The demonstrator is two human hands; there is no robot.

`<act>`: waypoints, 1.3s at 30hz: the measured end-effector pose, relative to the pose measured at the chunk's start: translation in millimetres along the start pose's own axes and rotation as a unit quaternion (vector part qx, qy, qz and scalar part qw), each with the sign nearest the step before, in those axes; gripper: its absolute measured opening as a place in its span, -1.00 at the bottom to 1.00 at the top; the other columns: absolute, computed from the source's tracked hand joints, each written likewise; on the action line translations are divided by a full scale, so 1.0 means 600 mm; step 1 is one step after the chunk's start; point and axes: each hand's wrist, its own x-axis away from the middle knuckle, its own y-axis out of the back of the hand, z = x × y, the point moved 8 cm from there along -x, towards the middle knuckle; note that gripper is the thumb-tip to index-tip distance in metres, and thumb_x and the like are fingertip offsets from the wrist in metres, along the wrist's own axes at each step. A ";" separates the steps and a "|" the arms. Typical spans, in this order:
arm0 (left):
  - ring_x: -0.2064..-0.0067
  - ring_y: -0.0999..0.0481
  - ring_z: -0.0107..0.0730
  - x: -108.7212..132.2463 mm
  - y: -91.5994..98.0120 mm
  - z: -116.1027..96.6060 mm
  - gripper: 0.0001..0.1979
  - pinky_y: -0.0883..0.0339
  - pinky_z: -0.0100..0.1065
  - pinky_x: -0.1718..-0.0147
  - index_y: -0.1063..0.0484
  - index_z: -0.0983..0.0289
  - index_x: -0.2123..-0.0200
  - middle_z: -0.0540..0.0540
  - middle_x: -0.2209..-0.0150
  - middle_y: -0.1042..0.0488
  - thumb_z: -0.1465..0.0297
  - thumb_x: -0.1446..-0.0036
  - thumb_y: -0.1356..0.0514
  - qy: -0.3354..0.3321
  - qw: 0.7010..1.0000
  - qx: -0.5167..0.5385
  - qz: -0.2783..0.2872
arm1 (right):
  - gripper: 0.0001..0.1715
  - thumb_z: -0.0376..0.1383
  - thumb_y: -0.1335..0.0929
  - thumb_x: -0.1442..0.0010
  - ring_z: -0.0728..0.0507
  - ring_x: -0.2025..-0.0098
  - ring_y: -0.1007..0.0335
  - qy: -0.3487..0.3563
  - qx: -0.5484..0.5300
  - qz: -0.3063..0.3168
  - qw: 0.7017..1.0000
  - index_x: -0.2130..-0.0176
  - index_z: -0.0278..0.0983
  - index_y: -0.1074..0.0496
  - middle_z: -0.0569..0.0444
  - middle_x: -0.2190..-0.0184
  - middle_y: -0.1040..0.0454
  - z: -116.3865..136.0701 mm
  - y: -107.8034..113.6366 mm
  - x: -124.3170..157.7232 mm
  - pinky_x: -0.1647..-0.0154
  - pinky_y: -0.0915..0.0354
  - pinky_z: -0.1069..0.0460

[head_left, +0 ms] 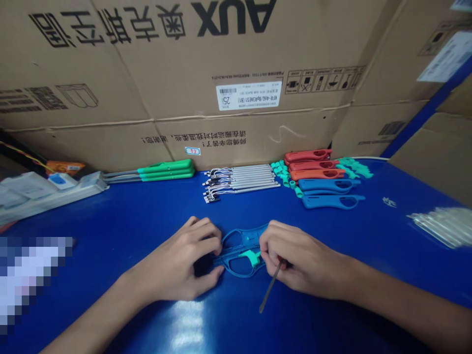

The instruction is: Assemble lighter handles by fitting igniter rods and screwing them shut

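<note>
Two blue plastic lighter casing halves (251,238) lie side by side on the blue table, their inner sides facing up. A small mint-green trigger (254,257) sits in the nearer half. With thumb and fingers closed, my left hand (190,258) grips the narrow left ends of the halves. My right hand (298,255) is curled over their right ends and hides them. It also holds a screwdriver (270,291), whose metal shaft points down toward me. Most of the screwdriver's handle is hidden in the palm.
Behind my hands are several metal lighter tubes with wires (247,179), green lighters (165,169), red casings (308,156), blue casings (324,186) and mint-green small parts (356,168). Clear-wrapped rods (444,226) lie right. A power strip (55,199) stands left. A cardboard box (177,98) walls the back.
</note>
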 end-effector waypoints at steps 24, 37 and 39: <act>0.14 -0.42 -0.25 0.004 0.000 0.000 -0.94 -0.11 0.06 -0.13 -0.36 0.22 0.33 0.06 0.19 -0.43 0.37 -0.13 -0.19 0.003 1.000 0.001 -0.001 | -0.73 -0.58 -0.18 -0.15 -0.05 0.32 -0.21 -0.004 0.012 0.047 0.999 0.42 -0.24 -0.14 0.08 0.37 -0.35 0.001 -0.013 -0.001 0.19 -0.23 0.00; 0.14 -0.43 -0.24 0.003 -0.001 -0.001 -0.93 -0.15 0.07 -0.10 -0.36 0.22 0.32 0.05 0.19 -0.43 0.36 -0.14 -0.19 0.000 1.000 0.000 0.001 | -0.75 -0.57 -0.19 -0.16 -0.06 0.31 -0.20 -0.001 0.012 0.051 0.999 0.42 -0.24 -0.17 0.05 0.36 -0.37 -0.003 -0.021 0.000 0.25 -0.22 0.03; 0.14 -0.44 -0.24 0.003 -0.001 0.000 -0.93 -0.15 0.07 -0.11 -0.36 0.22 0.32 0.05 0.19 -0.43 0.36 -0.14 -0.19 0.001 1.000 -0.002 0.002 | -0.75 -0.57 -0.19 -0.15 -0.06 0.30 -0.21 -0.001 0.013 0.051 0.999 0.42 -0.24 -0.17 0.05 0.36 -0.37 -0.003 -0.021 0.000 0.25 -0.21 0.03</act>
